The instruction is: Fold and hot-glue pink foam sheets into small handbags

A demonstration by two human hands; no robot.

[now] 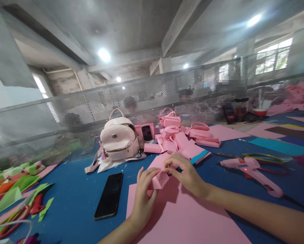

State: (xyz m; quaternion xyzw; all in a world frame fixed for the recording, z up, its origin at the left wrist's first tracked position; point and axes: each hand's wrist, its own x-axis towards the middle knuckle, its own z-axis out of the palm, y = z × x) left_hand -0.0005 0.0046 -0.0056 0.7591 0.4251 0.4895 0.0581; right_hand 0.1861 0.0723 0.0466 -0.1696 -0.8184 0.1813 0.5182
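Note:
Between my two hands is a small folded pink paper box point(160, 180), held above a large pink paper sheet point(190, 217) on the blue table. My left hand point(146, 189) grips the box from its left side, fingers over the top and thumb underneath. At the box's upper right edge, the thumb and fingertips of my right hand point(181, 173) pinch the paper. A pink hot glue gun point(253, 173) with a lit red light lies to the right of my right forearm. Left of my left hand is a black phone point(108, 196).
Beyond my hands stand a cream backpack point(120, 139) and a pile of folded pink paper pieces point(174, 135). Red-handled scissors point(15, 220) and green paper scraps point(8, 196) lie at the left. A perforated metal screen point(147, 91) runs along the back, with people behind it.

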